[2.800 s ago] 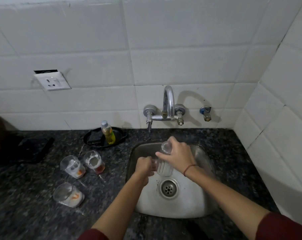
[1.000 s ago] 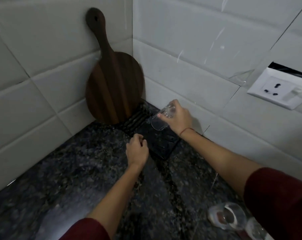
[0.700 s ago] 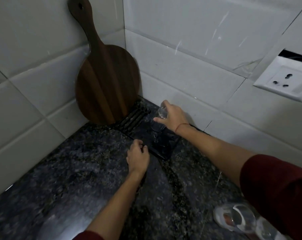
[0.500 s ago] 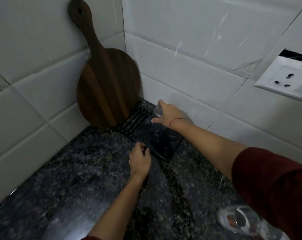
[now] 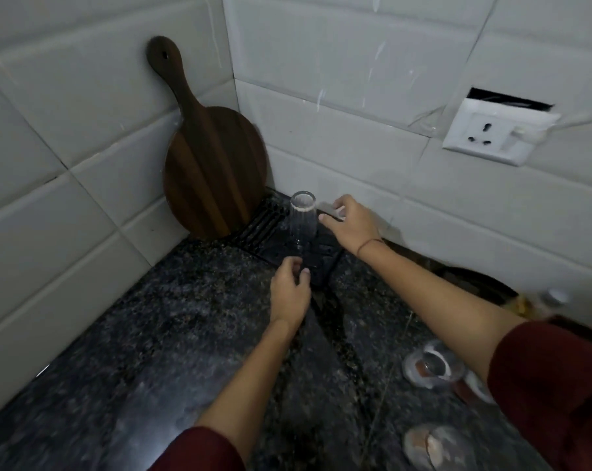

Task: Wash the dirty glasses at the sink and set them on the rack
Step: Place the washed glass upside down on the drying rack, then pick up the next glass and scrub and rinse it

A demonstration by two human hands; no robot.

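A clear washed glass stands upside down on the black rack in the corner of the counter. My right hand hovers just right of the glass with fingers spread, off it. At the rack's near edge rests my left hand, fingers loosely curled and holding nothing. Two dirty glasses lie on the counter at the lower right, with reddish residue inside.
A dark wooden cutting board leans against the left wall behind the rack. A white wall socket sits on the right wall. A black tray with a bottle cap shows behind my right arm. The counter is dark speckled granite.
I turned from the sink to the corner. My right hand carried the glass to the rack, set it upside down and let go. The left hand stayed by the rack's edge.
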